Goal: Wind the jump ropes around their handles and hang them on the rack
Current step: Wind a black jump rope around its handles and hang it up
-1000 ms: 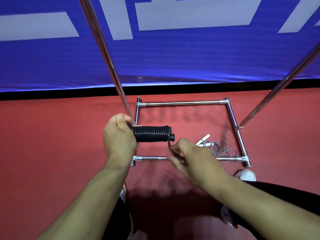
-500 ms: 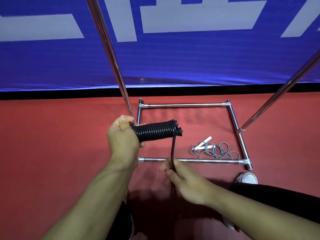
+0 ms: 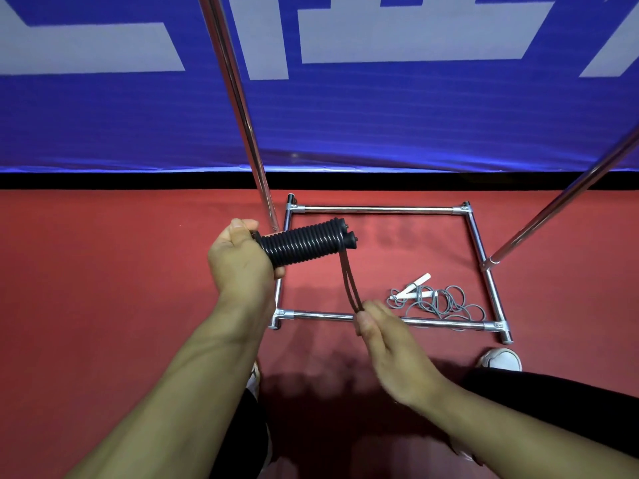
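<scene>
My left hand (image 3: 238, 262) grips one end of the black jump rope's two handles (image 3: 304, 245), which lie side by side, pointing right and slightly up, wrapped in many tight turns of black rope. A short doubled length of black rope (image 3: 349, 288) runs down from the handles' right end to my right hand (image 3: 383, 335), which pinches it between thumb and fingers. A second jump rope (image 3: 439, 300), grey with white handles, lies in a loose tangle on the red floor inside the rack's base. The chrome rack (image 3: 377, 209) stands in front of me.
The rack's two chrome uprights (image 3: 238, 108) rise at left and right; its top is out of view. A blue banner (image 3: 380, 119) stands behind it. My legs in black trousers and a white shoe (image 3: 501, 359) are at the bottom edge.
My right hand has drawn the loose rope end down and toward me, away from the handles, so a doubled strand now hangs taut. The handles have tilted slightly upward.
</scene>
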Action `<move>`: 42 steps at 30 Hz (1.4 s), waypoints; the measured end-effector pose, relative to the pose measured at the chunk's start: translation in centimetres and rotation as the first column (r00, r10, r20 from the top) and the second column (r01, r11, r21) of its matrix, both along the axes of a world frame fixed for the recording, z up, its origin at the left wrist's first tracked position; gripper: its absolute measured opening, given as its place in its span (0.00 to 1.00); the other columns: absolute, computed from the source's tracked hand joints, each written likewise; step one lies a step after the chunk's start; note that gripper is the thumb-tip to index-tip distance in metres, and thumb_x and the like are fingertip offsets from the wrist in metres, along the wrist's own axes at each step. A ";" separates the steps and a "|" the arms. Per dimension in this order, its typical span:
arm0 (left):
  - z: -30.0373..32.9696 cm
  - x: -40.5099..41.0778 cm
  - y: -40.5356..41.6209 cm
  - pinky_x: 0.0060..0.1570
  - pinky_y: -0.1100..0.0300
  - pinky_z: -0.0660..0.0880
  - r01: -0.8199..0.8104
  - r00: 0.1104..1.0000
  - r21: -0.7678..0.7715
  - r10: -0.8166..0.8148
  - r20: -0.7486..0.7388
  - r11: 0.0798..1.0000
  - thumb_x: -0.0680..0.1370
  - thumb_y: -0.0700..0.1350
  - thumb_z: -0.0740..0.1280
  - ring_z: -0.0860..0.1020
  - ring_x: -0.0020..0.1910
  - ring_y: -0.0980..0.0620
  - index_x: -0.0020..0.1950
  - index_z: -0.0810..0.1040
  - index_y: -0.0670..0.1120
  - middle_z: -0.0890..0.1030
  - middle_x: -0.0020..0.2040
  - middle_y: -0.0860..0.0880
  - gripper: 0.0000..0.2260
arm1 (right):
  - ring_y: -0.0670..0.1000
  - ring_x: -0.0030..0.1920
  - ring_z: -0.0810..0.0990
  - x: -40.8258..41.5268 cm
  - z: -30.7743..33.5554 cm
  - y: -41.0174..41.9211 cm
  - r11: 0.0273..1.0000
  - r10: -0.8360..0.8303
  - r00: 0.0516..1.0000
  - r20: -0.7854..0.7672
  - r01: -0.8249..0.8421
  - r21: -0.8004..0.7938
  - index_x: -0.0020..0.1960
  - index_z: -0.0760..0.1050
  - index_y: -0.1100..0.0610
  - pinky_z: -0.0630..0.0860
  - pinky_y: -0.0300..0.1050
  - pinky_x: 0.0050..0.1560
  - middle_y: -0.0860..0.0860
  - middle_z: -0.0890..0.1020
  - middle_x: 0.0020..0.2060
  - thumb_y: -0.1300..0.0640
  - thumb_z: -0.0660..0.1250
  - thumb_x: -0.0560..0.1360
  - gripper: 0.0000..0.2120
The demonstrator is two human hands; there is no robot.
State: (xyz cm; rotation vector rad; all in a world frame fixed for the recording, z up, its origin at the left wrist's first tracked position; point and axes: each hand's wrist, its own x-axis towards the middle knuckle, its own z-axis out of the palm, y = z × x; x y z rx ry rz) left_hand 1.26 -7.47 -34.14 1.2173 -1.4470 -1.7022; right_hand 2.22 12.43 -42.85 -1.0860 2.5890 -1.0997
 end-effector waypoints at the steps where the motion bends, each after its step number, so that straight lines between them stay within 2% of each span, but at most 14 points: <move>1: 0.0 0.1 -0.1 0.17 0.66 0.65 0.002 1.000 -0.014 -0.001 0.010 1.000 0.85 0.47 0.54 0.69 0.20 0.56 0.41 0.73 0.49 0.71 0.35 0.47 0.15 | 0.44 0.42 0.70 -0.4 -0.1 -0.1 0.999 -0.038 0.999 0.031 0.039 -0.025 0.41 0.68 0.51 0.68 0.41 0.47 0.41 0.69 0.39 0.44 0.50 0.81 0.16; 7: 0.3 0.3 0.6 0.17 0.66 0.65 0.127 0.992 -0.021 -0.127 0.011 0.992 0.85 0.46 0.54 0.69 0.20 0.56 0.41 0.73 0.49 0.73 0.30 0.49 0.14 | 0.46 0.38 0.77 -1.5 -0.9 0.4 0.982 -0.073 0.996 0.055 0.063 0.178 0.46 0.76 0.48 0.74 0.43 0.44 0.47 0.80 0.39 0.42 0.53 0.79 0.16; 9: 0.5 0.3 1.1 0.16 0.67 0.63 0.240 0.971 -0.009 -0.240 0.021 0.971 0.85 0.44 0.55 0.67 0.19 0.58 0.41 0.73 0.49 0.72 0.26 0.51 0.14 | 0.50 0.39 0.77 -1.7 -0.8 0.5 0.990 -0.064 0.976 0.210 0.036 0.133 0.52 0.74 0.49 0.75 0.46 0.44 0.48 0.80 0.40 0.56 0.55 0.75 0.12; 10: 0.5 0.4 1.3 0.16 0.67 0.63 0.305 0.952 0.005 -0.305 0.026 0.952 0.85 0.44 0.55 0.67 0.19 0.58 0.41 0.74 0.49 0.71 0.27 0.50 0.14 | 0.50 0.40 0.75 -1.8 -0.7 0.5 0.987 -0.075 0.977 0.202 0.045 0.152 0.55 0.73 0.50 0.74 0.45 0.43 0.47 0.79 0.40 0.64 0.54 0.71 0.18; 13: 0.2 0.7 1.6 0.16 0.66 0.62 0.501 0.862 0.036 -0.503 0.064 0.864 0.84 0.41 0.55 0.67 0.20 0.56 0.41 0.75 0.47 0.70 0.34 0.43 0.14 | 0.50 0.40 0.74 -2.7 -0.5 0.8 0.991 -0.006 1.000 0.013 0.004 0.134 0.54 0.72 0.49 0.64 0.36 0.39 0.51 0.78 0.41 0.71 0.56 0.64 0.25; 19: -0.3 1.4 2.8 0.16 0.66 0.62 0.787 0.591 0.025 -0.766 0.253 0.616 0.84 0.42 0.56 0.67 0.18 0.54 0.42 0.76 0.47 0.74 0.36 0.38 0.14 | 0.45 0.38 0.68 -6.2 2.8 1.4 0.998 0.014 0.998 0.066 -0.017 0.055 0.52 0.70 0.51 0.65 0.42 0.39 0.45 0.68 0.43 0.72 0.61 0.69 0.20; 22: -0.9 1.4 3.3 0.16 0.65 0.62 0.850 0.504 -0.051 -0.781 0.369 0.525 0.85 0.45 0.56 0.66 0.16 0.56 0.40 0.75 0.48 0.70 0.31 0.46 0.15 | 0.47 0.43 0.68 -7.8 4.7 2.1 0.999 0.000 0.999 -0.045 0.002 0.051 0.55 0.71 0.53 0.64 0.41 0.43 0.45 0.71 0.46 0.59 0.57 0.81 0.06; 27: -2.0 1.2 3.9 0.28 0.63 0.66 0.904 0.423 -0.250 -0.634 0.647 0.348 0.83 0.49 0.57 0.72 0.26 0.54 0.41 0.77 0.50 0.72 0.28 0.54 0.14 | 0.55 0.43 0.74 -8.2 5.6 2.9 0.929 0.011 0.939 -0.344 0.118 0.351 0.47 0.72 0.52 0.68 0.54 0.67 0.48 0.74 0.39 0.41 0.55 0.78 0.16; 29: -2.3 1.3 4.6 0.33 0.64 0.67 0.911 0.402 -0.265 -0.538 0.741 0.315 0.83 0.50 0.56 0.74 0.33 0.51 0.45 0.77 0.50 0.73 0.31 0.53 0.13 | 0.57 0.37 0.75 -8.1 6.2 2.8 0.876 0.036 0.895 -0.445 0.186 0.446 0.40 0.74 0.52 0.73 0.55 0.61 0.49 0.76 0.33 0.40 0.62 0.74 0.15; 31: -2.6 1.2 5.3 0.41 0.57 0.72 0.896 0.420 -0.278 -0.459 0.783 0.347 0.83 0.52 0.54 0.76 0.39 0.45 0.48 0.76 0.52 0.76 0.36 0.50 0.13 | 0.58 0.31 0.77 -7.1 7.6 2.2 0.828 0.056 0.890 -0.453 0.213 0.519 0.32 0.76 0.52 0.74 0.48 0.43 0.51 0.77 0.27 0.45 0.74 0.66 0.13; 33: -3.1 0.8 5.8 0.44 0.54 0.71 0.854 0.492 -0.341 -0.398 0.774 0.392 0.83 0.52 0.53 0.75 0.42 0.40 0.50 0.74 0.53 0.78 0.39 0.47 0.12 | 0.56 0.24 0.75 -5.1 8.7 1.5 0.814 0.034 0.898 -0.438 0.229 0.534 0.28 0.75 0.52 0.63 0.41 0.30 0.50 0.76 0.22 0.46 0.75 0.57 0.12; 35: -3.5 0.2 5.9 0.42 0.54 0.67 0.780 0.600 -0.423 -0.360 0.715 0.461 0.83 0.51 0.53 0.73 0.41 0.39 0.52 0.75 0.53 0.78 0.38 0.46 0.12 | 0.56 0.25 0.77 -2.4 9.1 0.9 0.831 0.090 0.912 -0.401 0.153 0.535 0.32 0.75 0.50 0.61 0.42 0.28 0.51 0.77 0.25 0.42 0.68 0.62 0.12; 38: -4.1 -0.4 5.3 0.42 0.50 0.69 0.621 0.766 -0.546 -0.285 0.576 0.563 0.82 0.49 0.53 0.76 0.41 0.37 0.51 0.77 0.52 0.81 0.38 0.45 0.13 | 0.61 0.43 0.79 0.5 7.9 0.8 0.867 0.143 0.987 -0.072 -0.090 0.490 0.50 0.69 0.50 0.69 0.49 0.38 0.53 0.80 0.42 0.48 0.54 0.78 0.08; 42: -3.8 -1.2 4.6 0.43 0.52 0.68 0.466 0.866 -0.554 -0.227 0.446 0.690 0.83 0.45 0.56 0.77 0.42 0.39 0.46 0.78 0.51 0.79 0.36 0.49 0.12 | 0.56 0.41 0.78 0.7 6.4 0.7 0.966 0.021 0.931 0.365 -0.113 0.231 0.54 0.69 0.49 0.73 0.44 0.39 0.49 0.78 0.41 0.55 0.56 0.81 0.05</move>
